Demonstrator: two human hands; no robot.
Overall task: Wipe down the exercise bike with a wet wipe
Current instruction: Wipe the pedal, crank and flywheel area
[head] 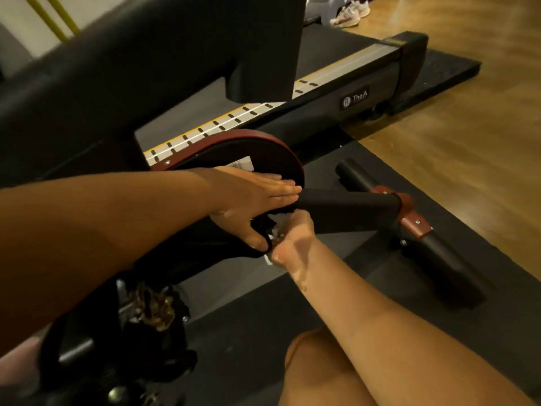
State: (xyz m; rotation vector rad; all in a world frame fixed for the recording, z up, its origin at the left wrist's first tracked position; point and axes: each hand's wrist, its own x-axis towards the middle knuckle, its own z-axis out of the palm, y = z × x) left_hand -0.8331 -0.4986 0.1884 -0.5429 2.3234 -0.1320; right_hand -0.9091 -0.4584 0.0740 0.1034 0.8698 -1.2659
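Low in the view a bare knee [316, 373] sits by the exercise bike [146, 83], whose flywheel [248, 150] the left hand [251, 197] presses flat, fingers open. Beneath it the right hand [292, 232] is closed around a small pale scrap, probably the wet wipe [270, 238], mostly hidden. Should the wheel turn, fingers could be pinched against the frame bar [348, 206], or the wipe snag and tear.

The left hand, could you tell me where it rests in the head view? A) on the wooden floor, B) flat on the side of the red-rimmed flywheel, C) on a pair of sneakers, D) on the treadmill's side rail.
B: the left hand lies with fingers straight and together against the dark side of the flywheel, just under its red rim.
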